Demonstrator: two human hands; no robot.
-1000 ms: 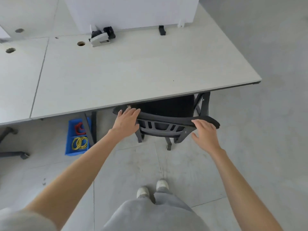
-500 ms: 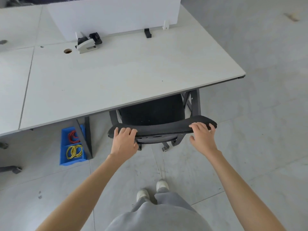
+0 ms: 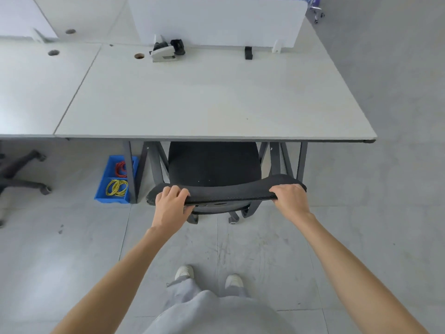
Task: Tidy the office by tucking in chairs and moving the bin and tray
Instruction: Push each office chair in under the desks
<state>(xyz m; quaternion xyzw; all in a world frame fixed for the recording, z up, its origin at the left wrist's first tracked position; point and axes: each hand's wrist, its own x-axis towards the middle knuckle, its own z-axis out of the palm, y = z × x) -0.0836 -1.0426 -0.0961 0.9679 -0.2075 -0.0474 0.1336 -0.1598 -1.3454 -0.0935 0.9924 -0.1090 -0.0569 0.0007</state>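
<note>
The front of the black chair [image 3: 214, 165] seat is hidden under the white desk [image 3: 204, 100]. At the left edge of the frame, a second chair base [image 3: 21, 174] is cut off. The blue tray [image 3: 115, 182] is partly covered by a desk leg [image 3: 130, 172]. The small grey device [image 3: 166, 53] at the top is too blurred to tell.

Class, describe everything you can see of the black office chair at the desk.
The black office chair has a dark fabric seat, a curved mesh-looking backrest top and dark legs with castors. It stands upright on the floor, its seat partly under the white desk, between the desk's grey legs. The left hand and right hand grip the backrest top near its ends.
</note>
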